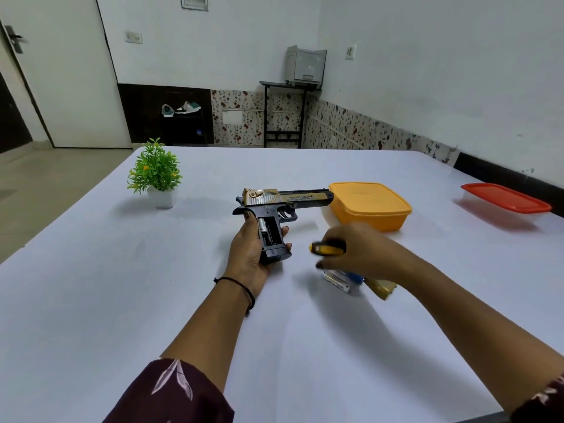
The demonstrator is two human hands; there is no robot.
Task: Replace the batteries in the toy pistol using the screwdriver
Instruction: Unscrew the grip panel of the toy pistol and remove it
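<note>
A person sits at a white tabletop, seen from their own head. The left hand grips a black and gold toy pistol by its handle, fingers curled round it, holding it just above the tabletop near the middle. The barrel points right, and the side of the handle is open, showing a dark slot with metal contacts. The right hand, blurred, is closed around a screwdriver with a yellow and black handle, just right of the pistol and apart from it. Under that hand, on the tabletop, lie a pack of batteries, a blue item and a gold piece, partly hidden. Behind sits an orange box, near the barrel tip. A red-lidded box lies far right, and a small potted plant stands to the left.
</note>
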